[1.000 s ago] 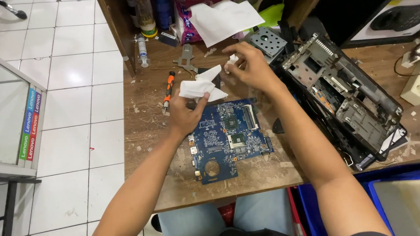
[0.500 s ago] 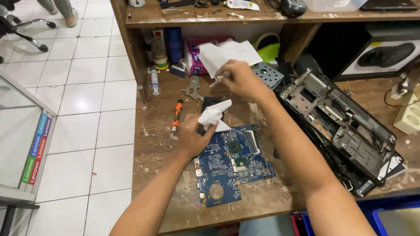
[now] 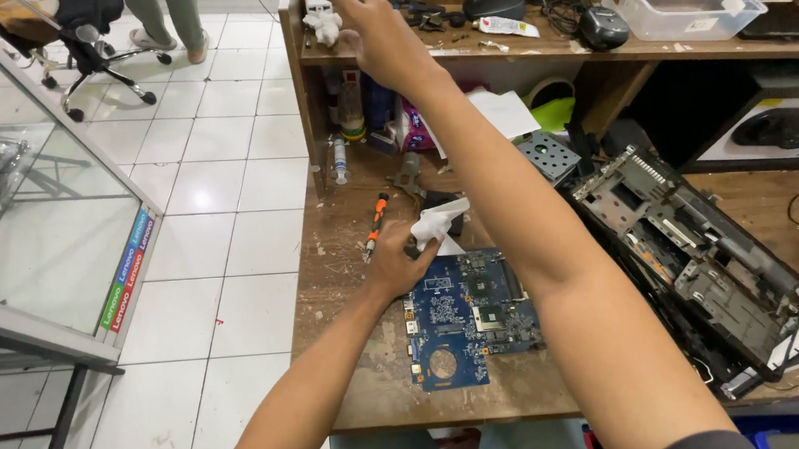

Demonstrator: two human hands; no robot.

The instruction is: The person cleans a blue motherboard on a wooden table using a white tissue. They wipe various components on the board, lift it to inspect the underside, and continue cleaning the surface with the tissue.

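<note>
1. Glass cabinet [image 3: 28,216] at far left, with a strip of coloured stickers along its lower frame.
2. Orange-handled screwdriver [image 3: 375,219] lies on the scratched wooden bench [image 3: 353,352].
3. Left hand [image 3: 401,264] pinches a crumpled white tissue [image 3: 439,223] above the blue circuit board [image 3: 464,316].
4. Right hand [image 3: 375,32], fingers spread and empty, reaches over the shelf [image 3: 538,52].
5. Stripped black laptop chassis [image 3: 697,267] lies to the right.

We are seeing a blue motherboard [image 3: 468,316], a white tissue [image 3: 437,223] and an orange-and-black screwdriver [image 3: 376,223] on the brown counter [image 3: 343,286].

A worn wooden bench [image 3: 355,389] carries a blue circuit board [image 3: 464,319] and a screwdriver [image 3: 376,222].
</note>
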